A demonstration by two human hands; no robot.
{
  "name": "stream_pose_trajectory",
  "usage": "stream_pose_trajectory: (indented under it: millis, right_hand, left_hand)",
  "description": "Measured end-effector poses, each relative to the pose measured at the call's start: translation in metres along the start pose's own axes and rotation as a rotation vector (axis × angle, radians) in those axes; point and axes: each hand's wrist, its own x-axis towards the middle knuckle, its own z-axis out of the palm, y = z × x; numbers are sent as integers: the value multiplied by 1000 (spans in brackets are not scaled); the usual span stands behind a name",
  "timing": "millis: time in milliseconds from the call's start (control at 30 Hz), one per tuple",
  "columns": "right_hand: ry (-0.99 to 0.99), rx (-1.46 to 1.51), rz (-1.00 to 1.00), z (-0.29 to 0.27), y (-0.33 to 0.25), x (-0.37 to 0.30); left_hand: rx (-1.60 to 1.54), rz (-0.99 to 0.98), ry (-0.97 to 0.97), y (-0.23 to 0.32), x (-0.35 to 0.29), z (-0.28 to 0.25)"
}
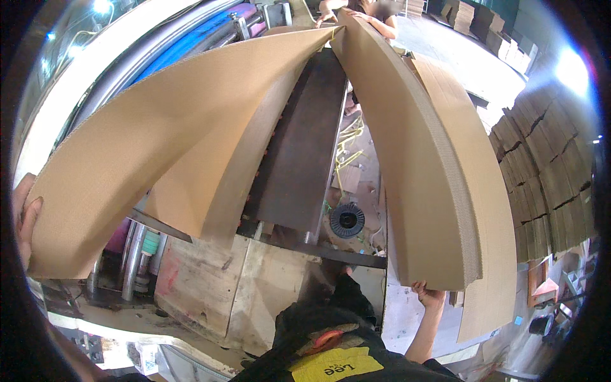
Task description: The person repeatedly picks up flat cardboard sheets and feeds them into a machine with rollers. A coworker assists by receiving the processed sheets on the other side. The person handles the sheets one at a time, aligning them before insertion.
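At the far left my left hand point(27, 219) grips the near end of a large brown cardboard sheet point(127, 140), which stands on edge and curves toward the far end. My right hand point(428, 294) has its fingers closed at the lower near corner of a thick stack of cardboard sheets point(420, 172), also tilted up on edge. The far ends of sheet and stack come together near a co-worker's hands point(375, 25). Another cardboard sheet point(191, 191) leans behind the left one. More flat cardboard point(490, 223) lies right of the stack.
Between the boards runs a dark metal plate point(296, 146) on a machine frame. A black ribbed wheel point(347, 220) and yellow strapping point(349, 137) lie on the floor beside it. Rollers point(184, 51) stand at the back left, and tall piles of cardboard point(547, 165) at the right.
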Motion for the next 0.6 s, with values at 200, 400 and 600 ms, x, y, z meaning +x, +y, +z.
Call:
stream_pose_trajectory:
  millis: [200, 400, 600]
  right_hand:
    - [90, 37, -11, 5, -4, 1]
    - [80, -64, -54, -2, -13, 9]
    - [78, -9, 27, 2, -12, 5]
  left_hand:
    - [-123, -49, -75, -10, 7, 4]
    - [-312, -11, -118, -29, 12, 2]
    - [-320, -23, -121, -38, 15, 0]
